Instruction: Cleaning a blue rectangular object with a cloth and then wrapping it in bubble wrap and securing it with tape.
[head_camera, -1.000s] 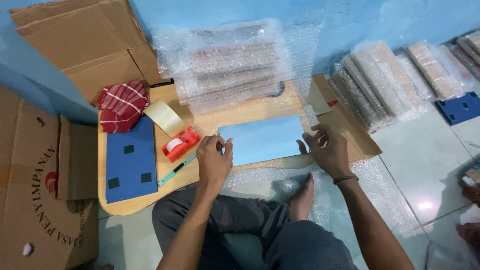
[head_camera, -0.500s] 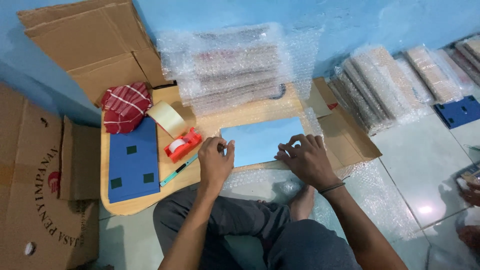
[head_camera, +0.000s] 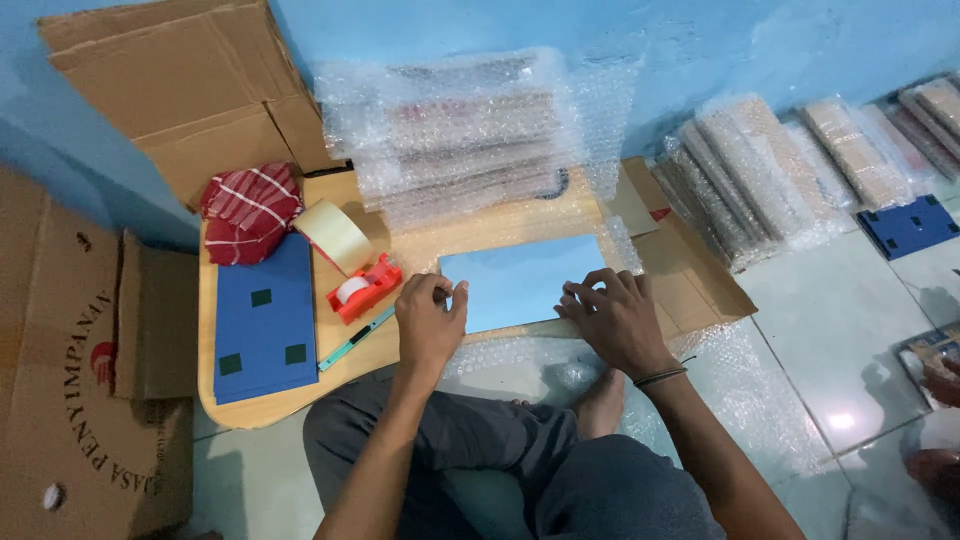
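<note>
Head camera view: a person seated cross-legged on a tiled floor works at a low wooden surface (head_camera: 400, 345), pressing both hands on a light blue flat panel (head_camera: 520, 280) that lies on a sheet of bubble wrap (head_camera: 520, 352). The left hand (head_camera: 430, 318) rests at the panel's left edge, fingers curled over it, while the right hand (head_camera: 612, 318) lies at the near right corner with fingers bent down on the wrap and panel; neither hand lifts anything clear of the surface. The panel lies flat near the middle of the surface, directly in front of the person. To its left sit a red tape dispenser (head_camera: 363, 287), a roll of tan packing tape (head_camera: 333, 235), a teal-handled cutter (head_camera: 356, 340) and a dark blue board with dark square patches (head_camera: 265, 320). A red striped cloth (head_camera: 250, 212) lies at the far left corner. Behind the panel stands a stack of bubble-wrapped bundles (head_camera: 465, 135); more wrapped bundles (head_camera: 760, 175) lean along the blue wall at right. Flattened cardboard boxes (head_camera: 90, 360) flank the left side.
</note>
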